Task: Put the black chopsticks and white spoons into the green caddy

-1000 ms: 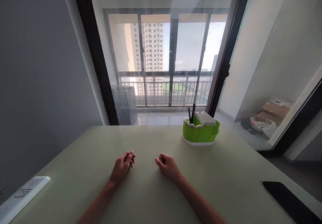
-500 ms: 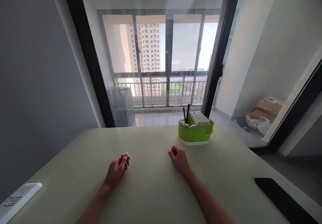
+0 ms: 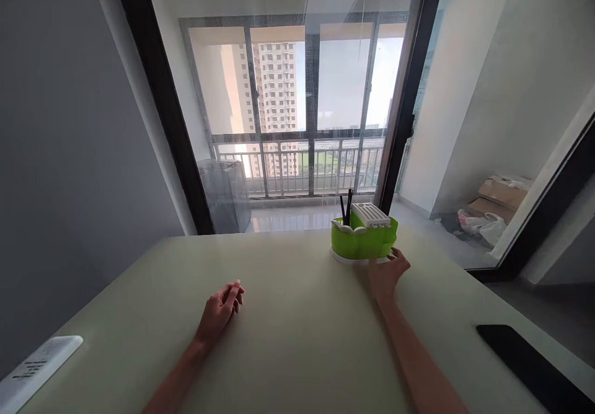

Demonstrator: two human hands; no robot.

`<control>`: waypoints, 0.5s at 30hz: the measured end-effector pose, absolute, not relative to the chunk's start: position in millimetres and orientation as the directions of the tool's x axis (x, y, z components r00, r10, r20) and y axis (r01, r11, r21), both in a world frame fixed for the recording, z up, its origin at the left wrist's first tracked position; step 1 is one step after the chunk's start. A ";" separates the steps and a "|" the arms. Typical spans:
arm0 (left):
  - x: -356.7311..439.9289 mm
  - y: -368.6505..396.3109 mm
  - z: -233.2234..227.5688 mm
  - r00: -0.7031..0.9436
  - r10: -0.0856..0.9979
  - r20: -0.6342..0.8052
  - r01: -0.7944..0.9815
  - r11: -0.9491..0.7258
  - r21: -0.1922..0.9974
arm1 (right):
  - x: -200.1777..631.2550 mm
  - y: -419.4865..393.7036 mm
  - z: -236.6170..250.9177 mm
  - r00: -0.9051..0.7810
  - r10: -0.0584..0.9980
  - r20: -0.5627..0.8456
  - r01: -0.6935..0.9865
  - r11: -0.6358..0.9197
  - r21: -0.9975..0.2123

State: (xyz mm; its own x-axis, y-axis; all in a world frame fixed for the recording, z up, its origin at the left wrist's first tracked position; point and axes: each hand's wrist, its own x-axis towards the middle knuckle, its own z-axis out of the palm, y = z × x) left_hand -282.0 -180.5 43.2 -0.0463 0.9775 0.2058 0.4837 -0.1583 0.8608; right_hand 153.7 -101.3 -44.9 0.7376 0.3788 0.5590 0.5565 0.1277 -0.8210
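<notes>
My left hand (image 3: 222,310) rests on the table (image 3: 279,352) left of the middle. Its fingers are loosely curled, the thumb lies against them, and I see nothing held. At the far right of the tabletop stands a green utensil holder (image 3: 362,243) with a white base. Black chopsticks (image 3: 348,208) stick up from its left side, and white spoon-like ends show along the rim. Before the holder's front right corner is my right hand (image 3: 388,274), fingers apart and bent toward its base. Whether the fingertips touch it I cannot tell.
A white power strip (image 3: 44,361) lies at the table's left edge. Near the right edge is a flat black object (image 3: 525,358). Beyond the table stand a dark-framed glass door (image 3: 409,92) and, on the floor at right, cardboard boxes (image 3: 504,194) with plastic bags.
My right hand has moved right and forward to the front of the utensil holder, and its curled fingers have spread. My left hand has stayed in place.
</notes>
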 end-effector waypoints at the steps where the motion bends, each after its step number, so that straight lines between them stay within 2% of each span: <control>1: -281.9 -180.5 43.0 -0.042 0.978 0.205 0.486 -0.159 0.859 | 157.0 -98.9 -47.2 0.726 0.372 0.579 0.575 0.133 -0.807; 6: -281.9 -179.9 41.0 -0.039 0.980 0.196 0.490 -0.152 0.858 | 163.6 -87.7 -60.5 0.656 0.400 0.640 0.638 0.160 -0.753; 15: -284.3 -175.6 33.4 -0.015 0.978 0.209 0.472 -0.178 0.864 | 167.5 -85.9 -76.6 0.618 0.503 0.604 0.621 0.158 -0.767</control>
State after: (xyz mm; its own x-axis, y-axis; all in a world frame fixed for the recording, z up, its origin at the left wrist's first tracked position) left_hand -284.3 -175.6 33.4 -0.0147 0.9777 0.2094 0.4719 -0.1778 0.8636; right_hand 167.5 -85.9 -76.6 0.6177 0.5035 0.6041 0.6213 0.1584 -0.7674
